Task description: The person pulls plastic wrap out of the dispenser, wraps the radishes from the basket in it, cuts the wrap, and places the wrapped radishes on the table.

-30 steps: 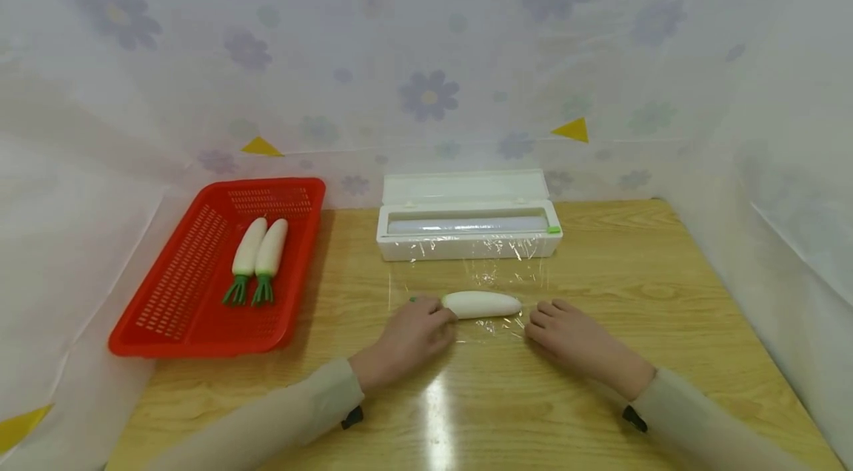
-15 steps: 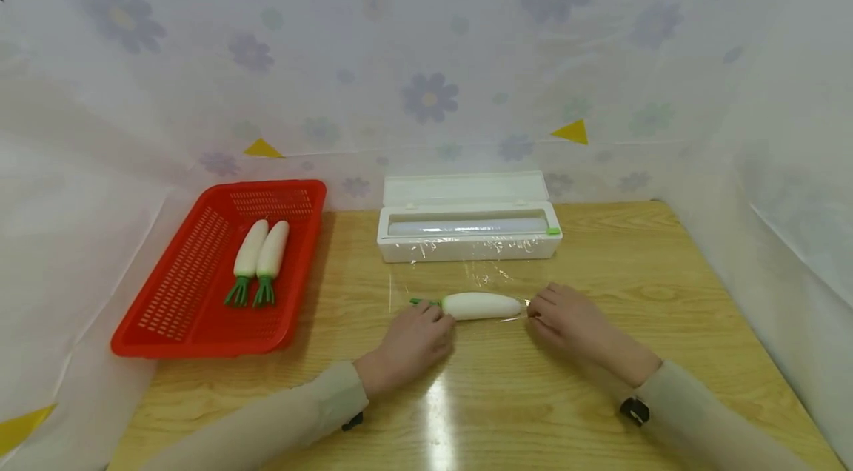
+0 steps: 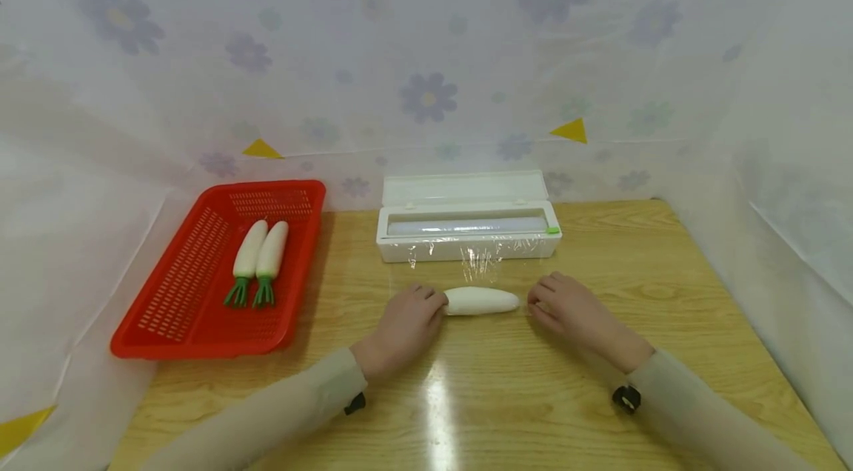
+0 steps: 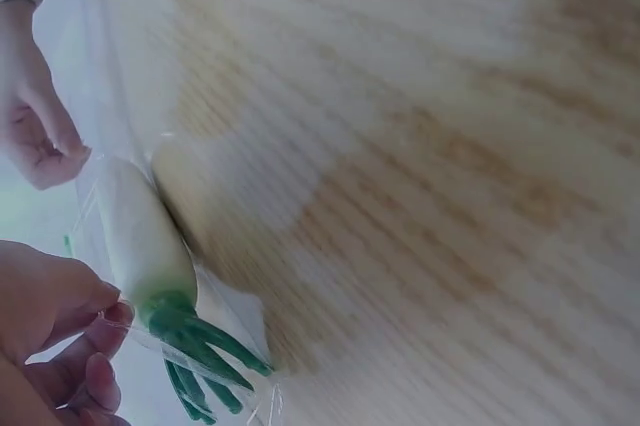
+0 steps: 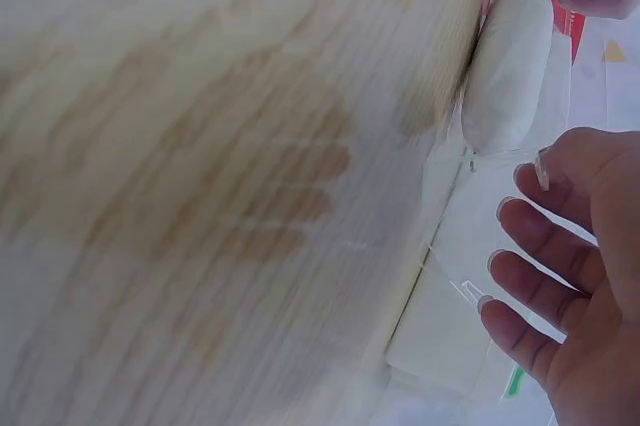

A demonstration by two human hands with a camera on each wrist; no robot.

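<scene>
A white radish lies crosswise on the wooden table under a sheet of clear cling film that runs from a white dispenser box. At the leaf end, my left hand pinches the film's edge between thumb and forefinger. The green leaves show below that hand in the left wrist view; in the head view the hand hides them. Just off the pointed end, my right hand pinches the film's other corner with thumb and forefinger, its other fingers loosely bent.
To the left stands a red plastic basket with two more radishes inside. The dispenser's lid is up at the back, showing the film roll. Patterned white sheeting hangs behind and at both sides.
Both hands have shifted slightly away from the person, toward the dispenser. The radish has moved a little that way, and the left hand now covers its leaves in the head view.
</scene>
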